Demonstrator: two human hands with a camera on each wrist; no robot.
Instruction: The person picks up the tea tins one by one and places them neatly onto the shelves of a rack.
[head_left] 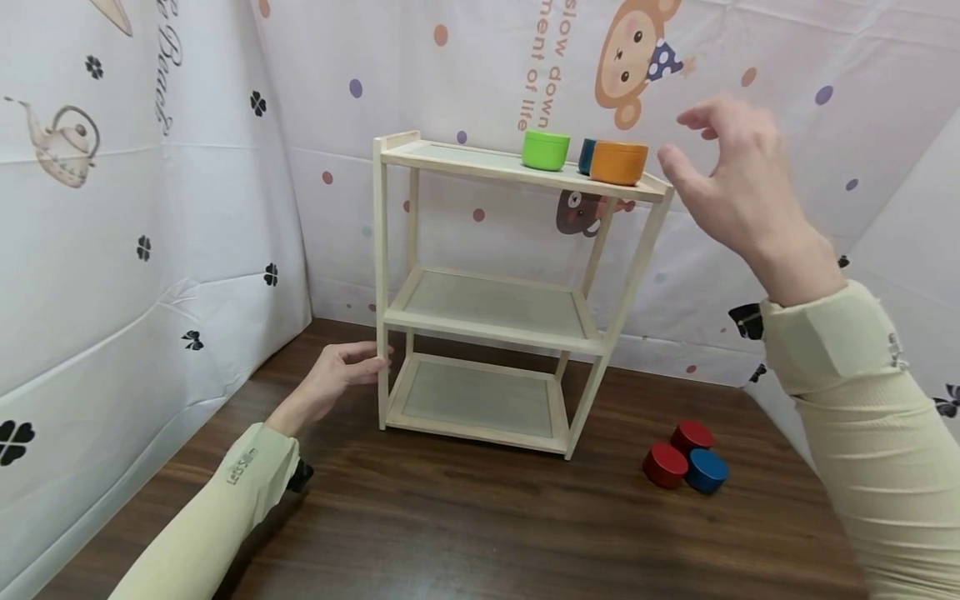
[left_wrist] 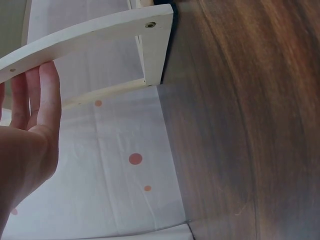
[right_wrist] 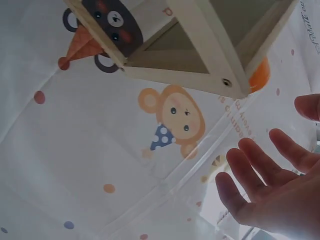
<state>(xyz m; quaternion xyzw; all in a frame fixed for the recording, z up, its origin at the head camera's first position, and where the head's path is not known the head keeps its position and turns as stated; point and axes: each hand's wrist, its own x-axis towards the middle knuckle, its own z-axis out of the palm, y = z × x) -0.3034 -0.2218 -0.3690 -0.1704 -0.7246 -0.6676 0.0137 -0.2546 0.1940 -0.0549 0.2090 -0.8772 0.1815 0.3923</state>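
A pale wooden shelf rack (head_left: 495,335) with three tiers stands on the table. My left hand (head_left: 335,377) holds its front left post, thumb and fingers on either side; in the left wrist view the fingers (left_wrist: 48,95) touch the post. Up on the top tier are a green cylinder (head_left: 545,151), an orange cylinder (head_left: 618,162) and a dark blue cylinder (head_left: 587,156) partly hidden behind the orange one. My right hand (head_left: 738,179) is in the air just right of the orange cylinder, fingers apart and holding nothing. The right wrist view also shows this hand (right_wrist: 270,187).
Two red cylinders (head_left: 665,465) (head_left: 692,437) and a blue cylinder (head_left: 707,471) sit close together on the dark wooden table (head_left: 480,533), right of the rack. White printed cloth (head_left: 337,217) hangs behind and at both sides.
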